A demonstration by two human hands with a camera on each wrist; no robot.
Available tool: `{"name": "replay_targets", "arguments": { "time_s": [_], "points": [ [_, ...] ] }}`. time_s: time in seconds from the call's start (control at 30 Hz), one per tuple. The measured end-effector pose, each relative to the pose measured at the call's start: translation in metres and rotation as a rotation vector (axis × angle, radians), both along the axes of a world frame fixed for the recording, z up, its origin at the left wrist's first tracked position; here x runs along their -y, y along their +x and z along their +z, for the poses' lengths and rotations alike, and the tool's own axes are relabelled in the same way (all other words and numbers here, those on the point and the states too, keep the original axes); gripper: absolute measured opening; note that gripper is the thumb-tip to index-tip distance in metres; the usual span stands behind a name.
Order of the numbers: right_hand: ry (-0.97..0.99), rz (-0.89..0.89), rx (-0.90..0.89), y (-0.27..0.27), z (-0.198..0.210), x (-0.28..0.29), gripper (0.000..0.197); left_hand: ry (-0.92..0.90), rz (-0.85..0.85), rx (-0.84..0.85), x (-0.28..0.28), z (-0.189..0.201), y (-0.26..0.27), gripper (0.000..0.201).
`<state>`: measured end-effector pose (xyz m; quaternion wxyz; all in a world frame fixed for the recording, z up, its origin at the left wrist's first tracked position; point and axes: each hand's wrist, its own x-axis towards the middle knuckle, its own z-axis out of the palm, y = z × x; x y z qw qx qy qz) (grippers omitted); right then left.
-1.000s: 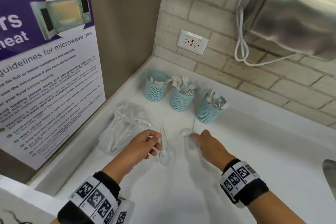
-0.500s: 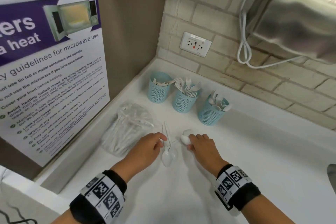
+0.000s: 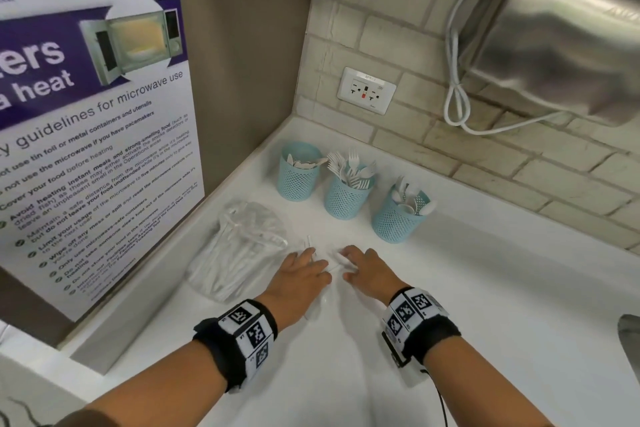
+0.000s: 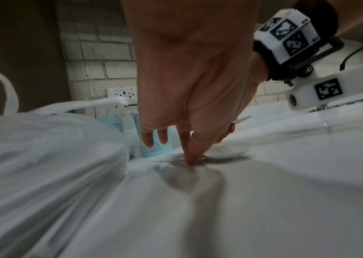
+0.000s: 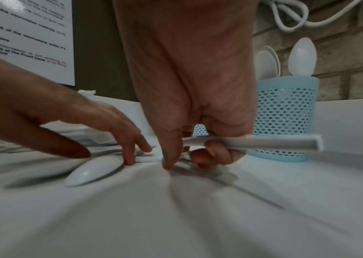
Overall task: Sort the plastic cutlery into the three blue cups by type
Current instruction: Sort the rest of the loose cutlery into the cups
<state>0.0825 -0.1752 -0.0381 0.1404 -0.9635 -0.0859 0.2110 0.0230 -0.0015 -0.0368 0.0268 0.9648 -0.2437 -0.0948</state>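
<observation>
Right grip: curled, thumb and fingers pinching 1 white cutlery handle, held level just above the desk; type of piece not readable.
Left grip: fingers straight, tips pressed down on the desk, nothing held; 1 loose spoon lying face down just beside those fingers. Full count of loose pieces under the 2 grips: cannot tell.

Edges and room: work area in a corner, walled at the back and on the left. Open desk surface to the right of and nearer than the grips. Plastic bag close on the left, touching the raised left edge.

Count: 3 blue cups, 1 bag, 2 grips.

Containers, in a row along the back wall, all upright and near one another:
- left cup: flat white pieces, probably knives.
- middle cup: forks, tines up.
- right cup: spoons, bowls up, nearest the right grip.
- bag: clear, lying flat, many white cutlery pieces inside, types not separable.

Surroundings: poster on the left wall, socket on the brick wall, white cord hanging beside a steel housing.
</observation>
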Motion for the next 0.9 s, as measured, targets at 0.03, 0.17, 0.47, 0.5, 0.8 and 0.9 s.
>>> {"name": "replay_targets", "arguments": {
  "time_s": [0.03, 0.17, 0.47, 0.5, 0.8, 0.9],
  "points": [
    [0.011, 0.009, 0.012, -0.002, -0.003, 0.0, 0.037, -0.009, -0.008, 0.024, -0.001, 0.0, 0.0, 0.054],
    [-0.012, 0.028, 0.067, -0.01, -0.007, 0.001, 0.021, -0.116, 0.025, 0.089, -0.007, -0.014, -0.001, 0.051],
    [-0.102, 0.045, 0.116, -0.025, -0.01, 0.003, 0.018, -0.159, 0.175, -0.013, 0.008, -0.014, -0.021, 0.023],
    [-0.106, 0.067, 0.129, -0.026, -0.01, 0.003, 0.015, -0.174, 0.18, -0.003, 0.01, -0.013, -0.022, 0.026],
    [0.475, -0.22, 0.108, -0.035, 0.027, 0.002, 0.027, -0.558, 0.34, -0.182, 0.006, 0.009, -0.027, 0.023],
    [0.751, -0.447, 0.0, -0.039, 0.039, 0.0, 0.04, -0.684, 0.394, -0.177, 0.001, 0.014, -0.022, 0.022]
  ]
}}
